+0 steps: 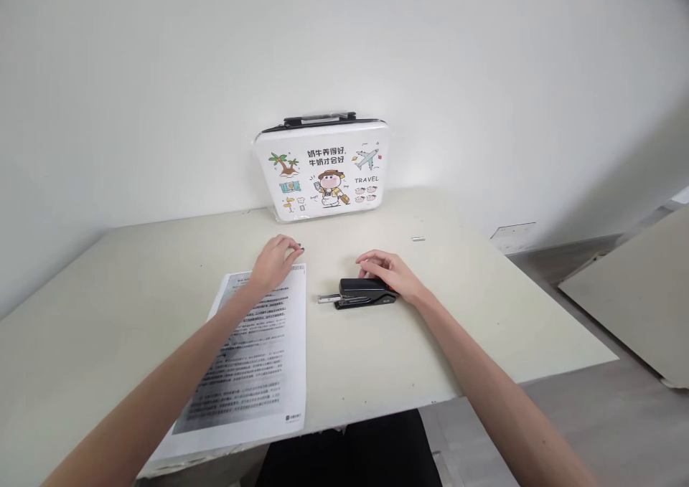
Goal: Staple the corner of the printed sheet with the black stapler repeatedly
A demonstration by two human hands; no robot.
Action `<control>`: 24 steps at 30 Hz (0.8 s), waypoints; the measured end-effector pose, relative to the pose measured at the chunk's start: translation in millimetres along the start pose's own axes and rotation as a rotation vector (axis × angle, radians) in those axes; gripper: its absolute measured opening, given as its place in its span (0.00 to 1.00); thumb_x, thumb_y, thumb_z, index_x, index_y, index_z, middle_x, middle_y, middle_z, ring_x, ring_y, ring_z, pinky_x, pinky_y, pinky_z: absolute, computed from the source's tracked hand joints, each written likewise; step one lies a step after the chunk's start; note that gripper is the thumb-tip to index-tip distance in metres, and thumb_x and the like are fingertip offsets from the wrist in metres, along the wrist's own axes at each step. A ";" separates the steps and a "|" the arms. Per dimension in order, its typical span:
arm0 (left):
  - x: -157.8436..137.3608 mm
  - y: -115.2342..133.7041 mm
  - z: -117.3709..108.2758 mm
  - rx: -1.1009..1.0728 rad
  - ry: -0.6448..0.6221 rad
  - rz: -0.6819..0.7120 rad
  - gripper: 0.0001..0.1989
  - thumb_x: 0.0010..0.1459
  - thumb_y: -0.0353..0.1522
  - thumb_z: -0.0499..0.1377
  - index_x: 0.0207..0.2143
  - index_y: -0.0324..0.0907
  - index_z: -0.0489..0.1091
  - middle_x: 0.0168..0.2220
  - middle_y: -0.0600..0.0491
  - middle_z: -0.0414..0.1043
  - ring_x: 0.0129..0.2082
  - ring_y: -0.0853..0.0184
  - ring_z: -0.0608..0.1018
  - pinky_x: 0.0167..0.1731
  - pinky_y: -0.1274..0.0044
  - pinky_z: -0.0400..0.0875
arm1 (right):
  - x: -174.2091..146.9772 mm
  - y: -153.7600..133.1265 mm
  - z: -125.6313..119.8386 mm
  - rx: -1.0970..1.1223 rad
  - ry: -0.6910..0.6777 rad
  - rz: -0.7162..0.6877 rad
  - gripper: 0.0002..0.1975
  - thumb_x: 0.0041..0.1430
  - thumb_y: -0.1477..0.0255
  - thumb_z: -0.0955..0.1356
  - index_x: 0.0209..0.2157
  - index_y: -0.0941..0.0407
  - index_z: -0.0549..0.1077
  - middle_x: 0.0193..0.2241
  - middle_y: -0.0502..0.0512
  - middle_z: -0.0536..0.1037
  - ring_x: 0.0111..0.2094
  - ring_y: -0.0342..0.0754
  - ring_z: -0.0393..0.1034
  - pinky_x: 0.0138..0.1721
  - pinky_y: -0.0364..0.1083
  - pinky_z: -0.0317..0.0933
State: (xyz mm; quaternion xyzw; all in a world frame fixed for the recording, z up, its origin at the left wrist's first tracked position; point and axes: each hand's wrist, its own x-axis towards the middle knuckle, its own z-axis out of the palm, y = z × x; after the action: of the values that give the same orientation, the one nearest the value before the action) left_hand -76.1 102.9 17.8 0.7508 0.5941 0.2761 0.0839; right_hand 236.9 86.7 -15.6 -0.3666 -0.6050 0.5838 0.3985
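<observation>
My left hand (275, 263) reaches over the top edge of a printed sheet of paper (252, 358). Its thumb and fingertips close together at a tiny dark piece (301, 247), too small to name. A black stapler (369, 293) lies on the table to the right of the paper. From its left end sticks out a metal slide (328, 298). Behind the stapler's back end is my right hand (392, 270), touching or nearly touching it. Its fingers are loosely bent and apart, reaching left above the stapler's far side without wrapping round it.
A white cartoon-printed case (326, 175) with a black handle stands against the wall at the back of the pale table (457, 329). A short strip of staples (418, 239) lies to the right. Another pale panel (635, 286) stands beyond the table's right edge.
</observation>
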 end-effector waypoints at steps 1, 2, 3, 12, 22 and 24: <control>-6.1 5.5 0.5 -0.047 -0.016 0.001 0.13 0.70 0.43 0.54 0.40 0.44 0.69 0.45 0.47 0.78 0.47 0.56 0.79 0.52 0.63 0.73 | 0.1 0.4 -0.1 0.003 -0.002 0.001 0.18 0.60 0.53 0.74 0.42 0.53 0.79 0.32 0.52 0.83 0.31 0.47 0.76 0.35 0.46 0.65; -12.9 11.5 1.3 -0.117 -0.037 -0.005 0.14 0.71 0.45 0.52 0.42 0.45 0.68 0.44 0.48 0.79 0.43 0.59 0.81 0.49 0.65 0.75 | 0.3 0.8 -0.2 0.006 -0.004 0.001 0.18 0.60 0.53 0.74 0.42 0.53 0.79 0.32 0.52 0.83 0.31 0.47 0.76 0.35 0.46 0.65; -20.0 17.9 2.5 -0.209 -0.059 -0.017 0.15 0.72 0.46 0.51 0.43 0.45 0.66 0.42 0.49 0.79 0.40 0.62 0.81 0.46 0.67 0.76 | 0.3 1.2 -0.4 0.008 -0.007 0.002 0.18 0.60 0.54 0.74 0.42 0.53 0.79 0.32 0.52 0.83 0.31 0.47 0.76 0.35 0.46 0.65; -70.8 61.0 -0.6 -0.465 -0.194 -0.171 0.17 0.68 0.46 0.57 0.51 0.45 0.72 0.34 0.54 0.78 0.35 0.63 0.81 0.42 0.70 0.75 | -2.4 -1.8 -2.0 -0.040 -0.019 -0.005 0.18 0.62 0.54 0.72 0.43 0.53 0.79 0.33 0.52 0.83 0.32 0.46 0.74 0.34 0.45 0.61; -89.1 77.4 1.0 -0.183 -0.123 0.050 0.12 0.70 0.42 0.57 0.47 0.50 0.79 0.49 0.54 0.81 0.49 0.60 0.81 0.50 0.69 0.74 | 1.4 4.1 -4.6 -0.039 -0.030 -0.012 0.17 0.62 0.54 0.72 0.43 0.53 0.79 0.34 0.53 0.83 0.32 0.47 0.75 0.35 0.46 0.63; -89.4 79.5 4.5 -0.177 -0.150 0.065 0.12 0.70 0.41 0.57 0.47 0.50 0.79 0.48 0.54 0.81 0.48 0.60 0.81 0.51 0.68 0.74 | 2.0 4.9 -4.9 -0.030 -0.035 -0.013 0.17 0.62 0.54 0.72 0.43 0.53 0.79 0.34 0.53 0.83 0.33 0.48 0.75 0.36 0.46 0.64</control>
State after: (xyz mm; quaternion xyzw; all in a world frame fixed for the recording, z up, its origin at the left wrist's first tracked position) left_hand -19.2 -2.4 22.0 0.7780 0.5348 0.2730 0.1850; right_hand 240.4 90.8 -20.4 -0.3584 -0.6229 0.5782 0.3862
